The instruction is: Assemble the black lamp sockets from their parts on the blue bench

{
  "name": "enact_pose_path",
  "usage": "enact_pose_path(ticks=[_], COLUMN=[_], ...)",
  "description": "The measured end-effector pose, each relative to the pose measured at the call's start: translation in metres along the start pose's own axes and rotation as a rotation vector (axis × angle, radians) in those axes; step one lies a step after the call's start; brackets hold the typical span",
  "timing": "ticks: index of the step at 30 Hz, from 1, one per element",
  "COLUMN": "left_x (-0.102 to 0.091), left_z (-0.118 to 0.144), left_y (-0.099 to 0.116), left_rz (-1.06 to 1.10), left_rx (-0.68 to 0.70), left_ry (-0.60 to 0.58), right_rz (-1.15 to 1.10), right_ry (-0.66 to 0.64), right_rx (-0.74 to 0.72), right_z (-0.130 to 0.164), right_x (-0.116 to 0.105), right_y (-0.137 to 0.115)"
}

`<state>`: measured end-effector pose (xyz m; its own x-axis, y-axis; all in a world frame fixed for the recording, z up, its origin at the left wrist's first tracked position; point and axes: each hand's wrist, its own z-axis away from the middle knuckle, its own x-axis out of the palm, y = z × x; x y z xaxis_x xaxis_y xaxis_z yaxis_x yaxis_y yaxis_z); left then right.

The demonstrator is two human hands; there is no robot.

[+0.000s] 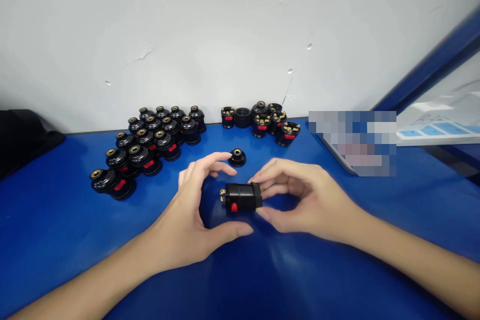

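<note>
A black lamp-holder body [242, 197] with a red button and brass terminals lies on its side above the blue table [56, 220]. My right hand [300, 200] grips its right end with the fingertips. My left hand [195, 210] curls around its left end with fingers apart, not touching it. A loose black cap [237, 157] with a brass centre sits just behind the two hands.
Several assembled black holders [146, 147] stand in rows at the back left. A smaller group of open bodies and rings [262, 120] stands at the back centre by the white wall. A dark object [22, 135] lies at far left, a blurred item [352, 142] at right.
</note>
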<state>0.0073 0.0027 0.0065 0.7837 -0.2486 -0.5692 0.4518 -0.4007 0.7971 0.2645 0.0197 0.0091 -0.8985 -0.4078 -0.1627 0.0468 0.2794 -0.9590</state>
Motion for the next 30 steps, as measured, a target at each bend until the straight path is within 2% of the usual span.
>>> enact_pose_path(ticks=[5, 10, 15, 20, 25, 30], left_x=[-0.0009, -0.0002, 0.0006, 0.0007, 0.0015, 0.0017], left_z=[0.0007, 0.0010, 0.0002, 0.0020, 0.0016, -0.0012], left_y=[0.0019, 0.0011, -0.0002, 0.0011, 0.0035, 0.0019], left_rz=[-0.046, 0.016, -0.037, 0.019, -0.095, -0.140], left_rx=[-0.087, -0.020, -0.097, -0.016, -0.078, 0.036], left_ry=[-0.061, -0.005, -0.009, 0.008, -0.004, 0.063], right_rz=[-0.010, -0.020, -0.009, 0.001, -0.003, -0.023], right_ry=[-0.020, -0.009, -0.012, -0.001, -0.006, -0.024], right_rx=[0.007, 0.021, 0.015, 0.016, 0.000, 0.015], right_z=[-0.0008, -0.0004, 0.0009, -0.0004, -0.0005, -0.0001], right_x=[-0.0005, -0.0004, 0.0000, 0.0003, 0.0008, 0.0008], right_y=[-0.0010, -0.0013, -0.0018, -0.0026, -0.0020, -0.0006])
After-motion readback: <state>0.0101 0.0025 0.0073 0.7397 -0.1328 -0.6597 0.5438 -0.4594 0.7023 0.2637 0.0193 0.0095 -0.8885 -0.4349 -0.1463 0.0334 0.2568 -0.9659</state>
